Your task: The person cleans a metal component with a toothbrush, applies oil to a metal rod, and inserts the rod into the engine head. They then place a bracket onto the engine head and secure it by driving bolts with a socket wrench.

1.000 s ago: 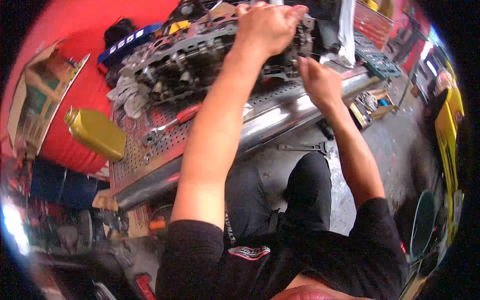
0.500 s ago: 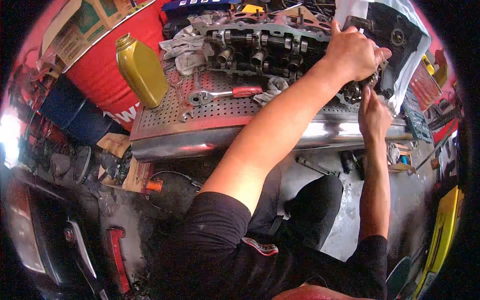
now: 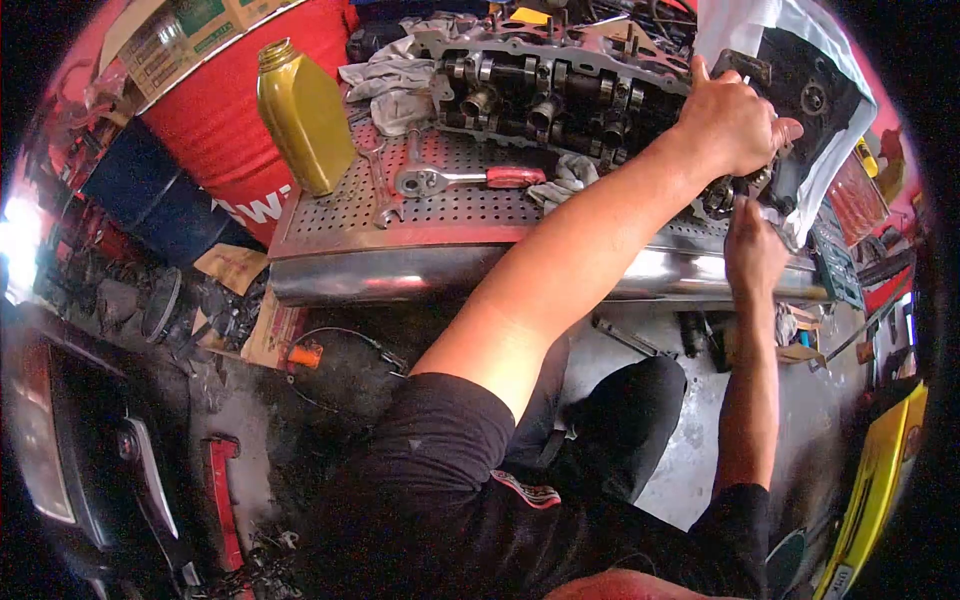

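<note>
A cylinder head (image 3: 545, 95) with its valve gear exposed lies on a perforated metal bench top (image 3: 330, 225). My left hand (image 3: 735, 125) is closed over its right end, thumb pointing right; the fingertips are hidden behind the parts. Just below, my right hand (image 3: 755, 250) is a fist raised against the dark metal parts (image 3: 720, 195) at that end. A small dark shaft shows above this fist, but what it grips I cannot make out. A black cover-like part (image 3: 810, 95) on white cloth stands to the right of my left hand.
On the bench are a red-handled ratchet (image 3: 470, 178), a wrench (image 3: 383, 190), rags (image 3: 565, 180) and a gold oil bottle (image 3: 310, 130). A red drum (image 3: 215, 120) stands behind left. A socket case (image 3: 838, 255) sits at the bench's right end. A rounded metal edge (image 3: 430, 272) runs along the front.
The view has shifted, so the bench and its contents appear farther right. My right fist has turned, its thumb no longer pointing up. My left hand keeps its place on the cylinder head.
</note>
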`<control>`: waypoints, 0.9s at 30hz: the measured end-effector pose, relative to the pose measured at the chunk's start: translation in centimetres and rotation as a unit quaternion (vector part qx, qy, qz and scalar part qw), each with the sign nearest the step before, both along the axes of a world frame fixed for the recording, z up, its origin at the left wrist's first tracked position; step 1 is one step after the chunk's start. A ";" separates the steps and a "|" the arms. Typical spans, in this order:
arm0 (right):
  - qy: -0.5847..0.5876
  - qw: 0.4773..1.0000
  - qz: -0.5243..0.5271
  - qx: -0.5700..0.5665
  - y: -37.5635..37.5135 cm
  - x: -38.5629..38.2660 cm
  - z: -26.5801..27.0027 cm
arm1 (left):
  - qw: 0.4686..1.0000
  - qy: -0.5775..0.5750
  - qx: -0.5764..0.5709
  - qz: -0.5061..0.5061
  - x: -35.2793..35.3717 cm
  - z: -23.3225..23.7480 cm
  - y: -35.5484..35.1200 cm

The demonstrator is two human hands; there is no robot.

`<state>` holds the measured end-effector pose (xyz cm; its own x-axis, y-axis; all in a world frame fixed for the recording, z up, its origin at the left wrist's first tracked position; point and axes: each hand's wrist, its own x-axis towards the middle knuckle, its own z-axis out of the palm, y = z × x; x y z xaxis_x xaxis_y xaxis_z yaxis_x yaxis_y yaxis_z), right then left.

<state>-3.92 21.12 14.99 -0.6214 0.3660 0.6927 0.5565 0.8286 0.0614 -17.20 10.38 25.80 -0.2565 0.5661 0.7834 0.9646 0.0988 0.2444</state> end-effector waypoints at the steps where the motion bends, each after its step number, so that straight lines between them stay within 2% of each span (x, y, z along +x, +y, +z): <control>1: 0.063 0.997 0.032 -0.010 -0.9 0.9 -0.7 | 1.000 0.008 0.008 0.000 0.1 0.0 0.1; 4: 0.169 0.982 0.026 -0.074 -0.2 0.5 1.5 | 0.999 0.015 0.025 0.016 0.0 -0.9 0.2; 5: 0.136 0.984 0.015 -0.110 -0.3 0.2 3.5 | 0.999 0.018 0.026 0.018 -0.1 -0.9 0.3; 8: 0.142 0.987 0.046 -0.066 -0.5 -1.9 7.8 | 0.999 0.017 0.026 0.007 0.2 -0.3 0.1; 11: 0.130 0.989 0.050 -0.042 -0.5 -2.9 7.3 | 0.999 0.029 0.022 0.020 -0.2 -0.4 0.3; 14: 0.079 0.996 -0.033 -0.025 -2.1 -1.5 4.4 | 0.999 0.030 0.035 0.010 -0.3 -0.6 0.1; 16: -0.009 1.000 -0.013 -0.019 -0.3 -0.4 0.3 | 0.999 0.023 0.046 0.010 -0.1 -0.9 0.6; 17: 0.057 0.998 0.031 -0.010 0.0 0.5 -0.9 | 0.999 0.024 0.039 0.007 0.0 -0.8 0.3; 20: 0.203 0.970 0.087 -0.100 1.6 1.0 1.6 | 0.999 0.026 0.019 0.022 -0.1 -0.7 0.2; 21: 0.181 0.973 0.079 -0.120 0.6 0.7 3.8 | 0.999 0.022 0.013 0.019 0.0 -0.5 -0.1; 23: 0.176 0.976 0.098 -0.080 -0.1 -1.1 6.6 | 1.000 0.021 0.003 0.010 -0.1 -0.1 -0.1; 24: 0.162 0.977 0.113 -0.074 0.1 -1.7 7.3 | 1.000 0.022 0.010 0.004 0.1 -0.2 0.0; 27: 0.136 0.987 0.050 -0.066 -0.2 -2.8 6.9 | 0.999 0.024 0.033 0.021 -0.2 -0.6 0.6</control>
<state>-6.72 20.97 21.88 -0.4566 0.4112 0.7889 0.4532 0.8706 -0.1915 -17.40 10.96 25.23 -0.2402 0.5026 0.8305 0.9707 0.1252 0.2050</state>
